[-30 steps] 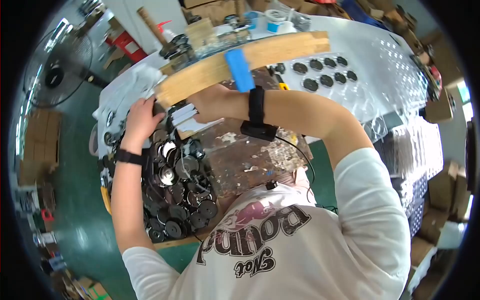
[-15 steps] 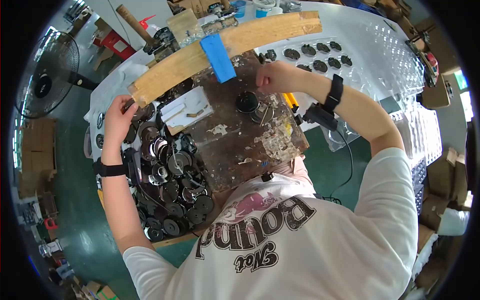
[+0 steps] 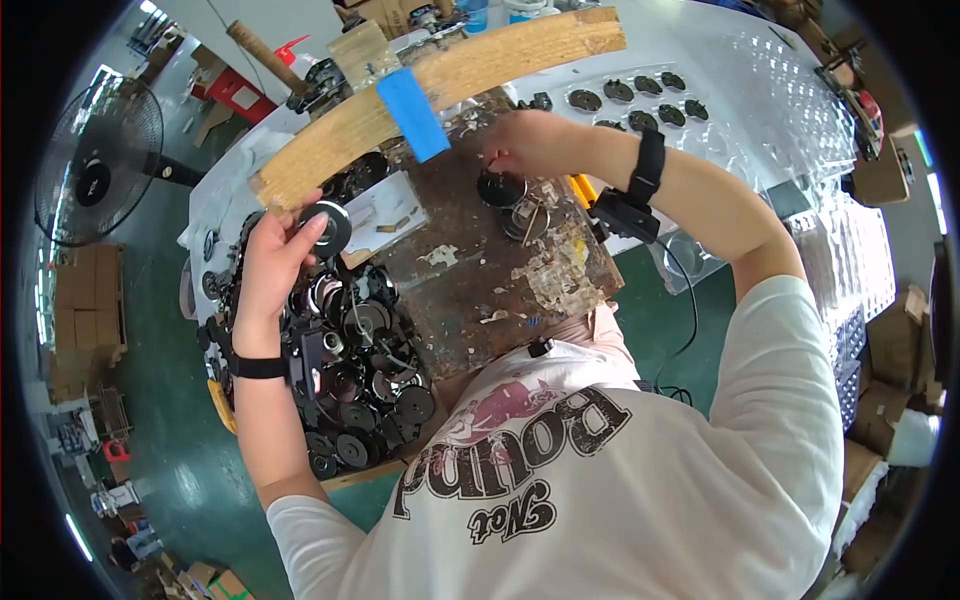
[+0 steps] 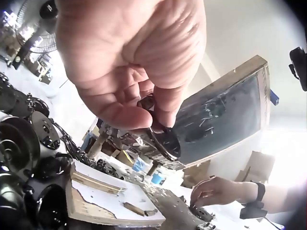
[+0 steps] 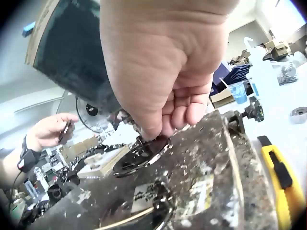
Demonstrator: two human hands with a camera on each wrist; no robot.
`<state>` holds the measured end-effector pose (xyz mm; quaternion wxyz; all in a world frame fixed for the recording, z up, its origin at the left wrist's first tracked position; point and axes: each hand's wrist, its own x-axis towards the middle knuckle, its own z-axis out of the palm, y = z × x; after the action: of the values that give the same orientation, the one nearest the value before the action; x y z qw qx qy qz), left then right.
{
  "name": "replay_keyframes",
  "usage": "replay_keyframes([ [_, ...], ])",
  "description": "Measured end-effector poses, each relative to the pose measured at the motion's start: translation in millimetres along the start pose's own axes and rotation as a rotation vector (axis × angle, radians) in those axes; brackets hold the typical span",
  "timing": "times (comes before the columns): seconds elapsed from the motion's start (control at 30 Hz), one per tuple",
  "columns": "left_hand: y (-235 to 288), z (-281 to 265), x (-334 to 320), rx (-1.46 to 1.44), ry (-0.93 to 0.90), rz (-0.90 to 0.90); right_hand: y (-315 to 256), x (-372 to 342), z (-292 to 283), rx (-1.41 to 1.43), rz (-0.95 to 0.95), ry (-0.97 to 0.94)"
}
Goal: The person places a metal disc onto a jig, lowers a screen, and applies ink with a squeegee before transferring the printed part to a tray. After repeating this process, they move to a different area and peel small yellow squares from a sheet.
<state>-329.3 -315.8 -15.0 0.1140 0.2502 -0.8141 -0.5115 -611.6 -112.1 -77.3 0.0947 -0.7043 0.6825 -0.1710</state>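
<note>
The left hand (image 3: 272, 255) pinches a dark round disc (image 3: 328, 228) between thumb and fingers, above the pile of dark discs (image 3: 345, 325); the left wrist view shows this disc (image 4: 165, 143) nearly edge-on. Over the brown worktop (image 3: 440, 300), the right hand (image 3: 535, 145) has its fingertips at a black disc (image 3: 500, 188). In the right wrist view, thumb and fingers pinch a small part on top of that disc (image 5: 141, 157), which is tilted. Beside it lies another round part (image 3: 527, 222) with thin sticks.
A curved wooden board (image 3: 480, 65) with blue tape (image 3: 413, 115) stands across the back of the worktop. A white-topped block (image 3: 390, 215) lies between the hands. A yellow cutter (image 5: 283, 187) is right of the right hand. Clear trays hold several dark discs (image 3: 618, 90).
The left hand now holds a disc with its face showing, and has shifted slightly right. The right hand left the white-topped block's area, moved right, and now reaches the black disc.
</note>
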Motion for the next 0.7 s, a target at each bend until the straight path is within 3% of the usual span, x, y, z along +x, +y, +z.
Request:
replay_keyframes([
  [0.2, 0.5, 4.1, -3.5, -0.097, -0.027, -0.016, 33.1, -62.8, -46.6, -0.053, 0.240, 0.064],
  [0.4, -8.1, 13.9, 4.8, -0.158, -0.093, -0.054, 87.2, -135.3, -28.5, -0.266, 0.338, 0.069],
  [0.6, -12.3, 22.2, 11.9, -0.143, -0.131, -0.062, 74.0, -167.2, -29.8, -0.263, 0.391, 0.054],
  [0.67, -16.1, 22.3, 12.9, -0.145, -0.134, -0.059, 62.4, -170.7, -33.6, -0.190, 0.471, -0.229],
  [0.7, -17.2, 23.3, 13.8, -0.143, -0.113, -0.072, 57.3, -172.1, -35.0, -0.186, 0.448, -0.235],
])
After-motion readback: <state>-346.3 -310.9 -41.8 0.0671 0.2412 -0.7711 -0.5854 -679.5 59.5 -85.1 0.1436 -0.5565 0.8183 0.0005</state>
